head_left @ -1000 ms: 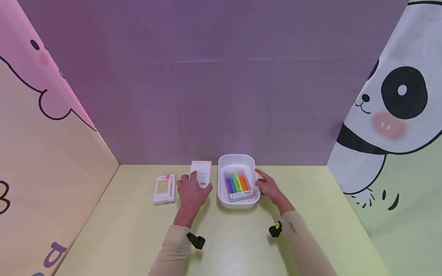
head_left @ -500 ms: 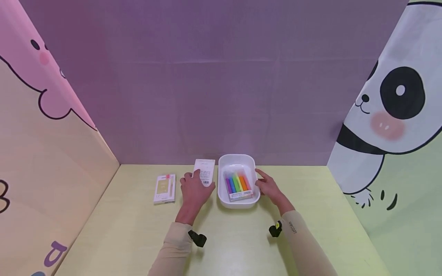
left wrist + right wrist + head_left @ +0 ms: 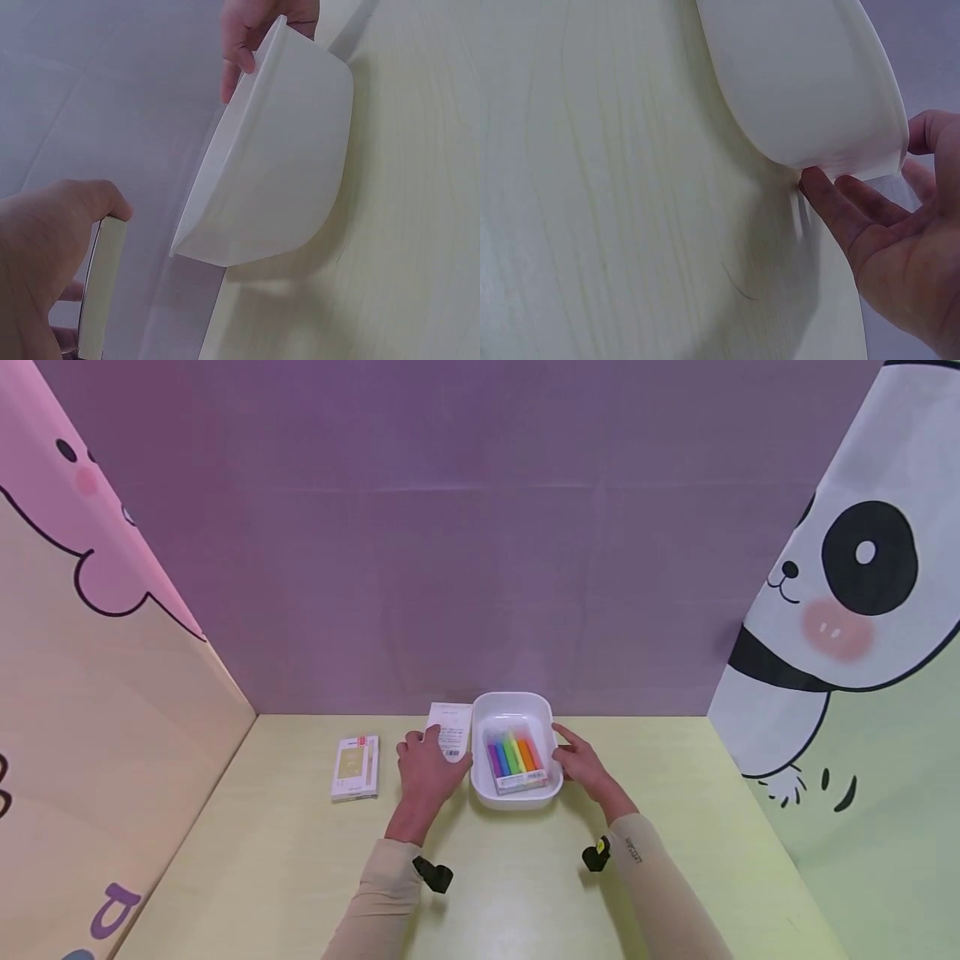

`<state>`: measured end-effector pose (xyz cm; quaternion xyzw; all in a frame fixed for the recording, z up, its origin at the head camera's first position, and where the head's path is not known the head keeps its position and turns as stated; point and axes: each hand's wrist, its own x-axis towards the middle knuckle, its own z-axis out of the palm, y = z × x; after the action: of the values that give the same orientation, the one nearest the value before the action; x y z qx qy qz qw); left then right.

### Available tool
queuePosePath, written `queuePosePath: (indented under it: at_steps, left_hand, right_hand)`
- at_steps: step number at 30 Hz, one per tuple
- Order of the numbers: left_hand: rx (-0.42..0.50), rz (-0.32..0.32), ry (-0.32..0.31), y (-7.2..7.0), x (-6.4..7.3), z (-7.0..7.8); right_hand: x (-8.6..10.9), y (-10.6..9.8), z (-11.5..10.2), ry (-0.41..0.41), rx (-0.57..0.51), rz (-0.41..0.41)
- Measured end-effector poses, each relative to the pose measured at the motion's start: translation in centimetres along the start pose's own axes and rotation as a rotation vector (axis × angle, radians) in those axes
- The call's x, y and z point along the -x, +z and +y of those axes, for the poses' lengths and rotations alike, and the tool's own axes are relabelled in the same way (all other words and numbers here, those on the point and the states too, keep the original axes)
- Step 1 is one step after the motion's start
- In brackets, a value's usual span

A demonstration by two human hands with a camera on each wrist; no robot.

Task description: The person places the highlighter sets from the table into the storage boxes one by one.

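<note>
My left hand point(image 3: 431, 775) holds a flat white box point(image 3: 452, 727) by its sides, thumb on the right and fingers on the left. Small print and a barcode show on its upper face. In the left wrist view the box point(image 3: 103, 289) appears edge-on, raised and apart from the basin. A white plastic basin point(image 3: 517, 802) stands just right of it. Inside lies a clear pack of colourful highlighters point(image 3: 517, 762). My right hand point(image 3: 587, 770) grips the basin's right side; in the right wrist view, fingertips point(image 3: 815, 180) press its outer wall below the rim.
A second flat white box point(image 3: 355, 768) with a gold panel lies on the pale wooden table point(image 3: 517, 877), left of my left hand. A purple backdrop point(image 3: 480, 543) rises behind the table edge. Cartoon panels stand at both sides, including a panda point(image 3: 832, 568) at right.
My left hand has carried the white box a little to the right, nearer the basin's left rim. My right hand, the basin and the highlighters stay in place. The head view has shifted slightly.
</note>
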<state>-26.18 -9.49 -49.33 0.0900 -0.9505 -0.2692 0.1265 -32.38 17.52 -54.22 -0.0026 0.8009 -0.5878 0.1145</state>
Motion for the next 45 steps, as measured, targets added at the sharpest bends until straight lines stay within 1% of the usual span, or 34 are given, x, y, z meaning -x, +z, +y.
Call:
queuePosePath:
  at_steps: [5,13,20,28,36,45]
  left_hand:
    - [-0.008,0.010,0.009,0.3,0.0,0.1]
    - [0.015,-0.021,0.005,0.4,0.3,0.9]
    - [0.031,-0.014,0.019,0.3,0.6,1.4]
    - [0.024,-0.025,0.013,0.8,0.5,1.7]
    - [0.028,-0.039,0.010,0.8,0.6,2.2]
    - [0.049,-0.028,0.020,0.8,0.8,2.4]
  right_hand:
    - [0.0,0.0,0.1,-0.004,-0.012,-0.007]
    - [0.0,-0.1,0.1,0.009,0.000,-0.007]
    - [-0.1,-0.1,0.1,0.006,-0.007,-0.009]
    - [0.0,-0.1,0.0,-0.004,-0.019,-0.005]
    - [-0.1,-0.1,-0.1,-0.001,-0.017,-0.016]
    - [-0.2,-0.1,0.2,-0.008,-0.031,-0.017]
